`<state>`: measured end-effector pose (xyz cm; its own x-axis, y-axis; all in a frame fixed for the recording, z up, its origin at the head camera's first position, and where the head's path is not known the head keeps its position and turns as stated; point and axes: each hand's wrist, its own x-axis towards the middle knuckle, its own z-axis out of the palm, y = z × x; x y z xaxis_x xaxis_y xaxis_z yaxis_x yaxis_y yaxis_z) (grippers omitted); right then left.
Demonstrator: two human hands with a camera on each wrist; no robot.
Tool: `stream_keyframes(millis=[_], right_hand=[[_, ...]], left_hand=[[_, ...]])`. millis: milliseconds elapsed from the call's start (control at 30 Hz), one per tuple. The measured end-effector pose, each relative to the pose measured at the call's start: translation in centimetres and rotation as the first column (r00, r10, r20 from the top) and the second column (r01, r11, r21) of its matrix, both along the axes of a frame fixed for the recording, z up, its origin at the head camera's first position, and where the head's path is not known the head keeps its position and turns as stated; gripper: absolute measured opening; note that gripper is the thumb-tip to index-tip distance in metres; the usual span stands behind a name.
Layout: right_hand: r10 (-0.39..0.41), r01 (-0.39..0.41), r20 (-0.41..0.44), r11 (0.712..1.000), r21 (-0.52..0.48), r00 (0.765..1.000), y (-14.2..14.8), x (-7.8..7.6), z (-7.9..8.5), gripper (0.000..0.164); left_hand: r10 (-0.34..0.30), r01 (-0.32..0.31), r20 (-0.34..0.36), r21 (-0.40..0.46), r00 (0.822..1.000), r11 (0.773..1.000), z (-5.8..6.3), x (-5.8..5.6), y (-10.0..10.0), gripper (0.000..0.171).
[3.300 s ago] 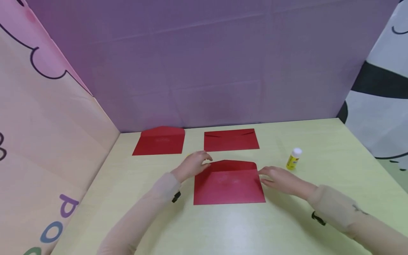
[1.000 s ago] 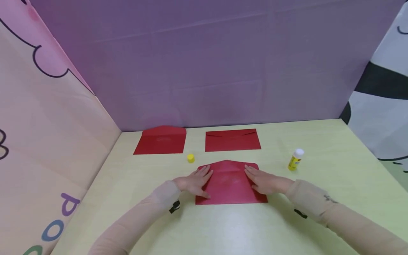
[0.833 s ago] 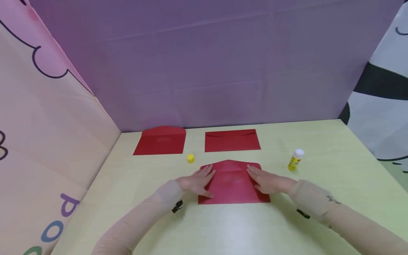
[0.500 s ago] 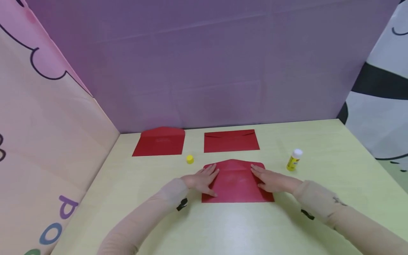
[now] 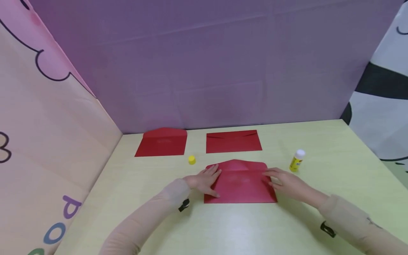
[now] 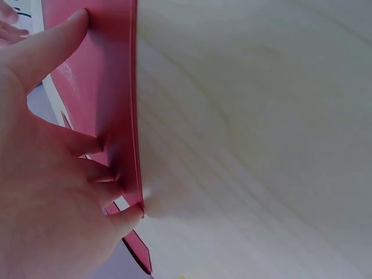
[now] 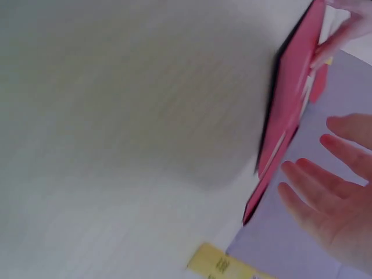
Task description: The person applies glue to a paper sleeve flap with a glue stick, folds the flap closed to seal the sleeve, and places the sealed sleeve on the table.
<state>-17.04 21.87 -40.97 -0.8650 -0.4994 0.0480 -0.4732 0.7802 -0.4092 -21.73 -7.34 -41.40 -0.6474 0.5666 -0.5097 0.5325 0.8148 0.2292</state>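
Observation:
A red envelope (image 5: 242,187) with its flap unfolded away from me lies on the table. My left hand (image 5: 205,181) rests on its left side, fingers spread; in the left wrist view the fingertips (image 6: 100,143) press near the envelope's edge. My right hand (image 5: 288,181) hovers at the right edge, its fingers loosely bent and holding nothing. The right wrist view shows that hand (image 7: 334,195) raised beside the envelope (image 7: 293,93), with a gap between them. Part of the envelope's left side is hidden under my left hand.
Two more red envelopes lie along the back, one with its flap up (image 5: 162,143) and one folded closed (image 5: 234,142). A yellow glue stick with a white end (image 5: 296,162) stands at the right. A small yellow cap (image 5: 192,160) sits behind my left hand.
Both hands came from the envelope's sides to lie flat on it, and it slid slightly right. In the last half second my right hand lifted away to the right; my left stayed on it.

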Motion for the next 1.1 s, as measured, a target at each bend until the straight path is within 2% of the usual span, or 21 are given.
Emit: stream_keyframes(millis=[167,433,533,700,933,1100], right_hand=[[-0.106,0.101,-0.057,0.991,-0.091,0.993,2.0,1.6,1.2,0.03],[-0.216,0.197,-0.204,0.974,-0.111,0.955,4.9,2.1,1.5,0.021],[-0.272,0.256,-0.15,0.96,-0.116,0.951,5.8,2.0,1.7,0.018],[-0.345,0.343,0.001,0.933,-0.11,0.939,7.0,1.2,1.8,0.022],[-0.4,0.401,0.041,0.907,-0.127,0.916,7.7,0.1,1.5,0.029],[-0.409,0.422,0.111,0.898,-0.127,0.906,7.8,-0.7,1.1,0.046]], left_hand=[[0.006,-0.007,0.002,0.011,1.0,1.0,-0.1,0.0,0.0,0.09],[0.015,-0.015,0.003,0.024,1.0,1.0,-0.4,-0.1,-0.1,0.089],[0.014,-0.014,0.002,0.027,1.0,1.0,-0.4,-0.1,-0.1,0.089],[0.02,-0.02,-0.002,0.024,1.0,1.0,-0.5,-0.2,0.0,0.09],[0.027,-0.027,-0.002,0.025,1.0,0.999,-0.4,-0.2,0.0,0.091],[0.025,-0.025,0.001,0.032,1.0,0.999,-0.4,-0.2,0.0,0.091]])
